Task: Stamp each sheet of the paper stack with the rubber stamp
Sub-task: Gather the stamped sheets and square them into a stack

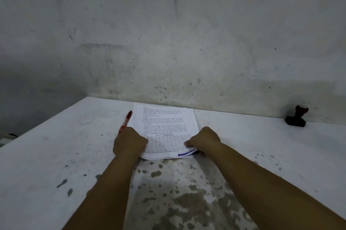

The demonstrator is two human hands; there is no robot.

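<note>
white paper stack (166, 127) with blue stamp mark (186, 153), dark rubber stamp (296, 116), red pen (125, 121)

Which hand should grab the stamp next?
Probably the right hand. The rubber stamp stands far off on the right side of the table, while the left hand rests on the paper stack's left edge and can keep holding it.

Open surface (252, 145) is left between the paper stack (164, 123) and the rubber stamp (296, 116) standing well apart at the far right against the wall (168, 42), while the stack's left edge is flanked by a red pen (125, 121).
</note>
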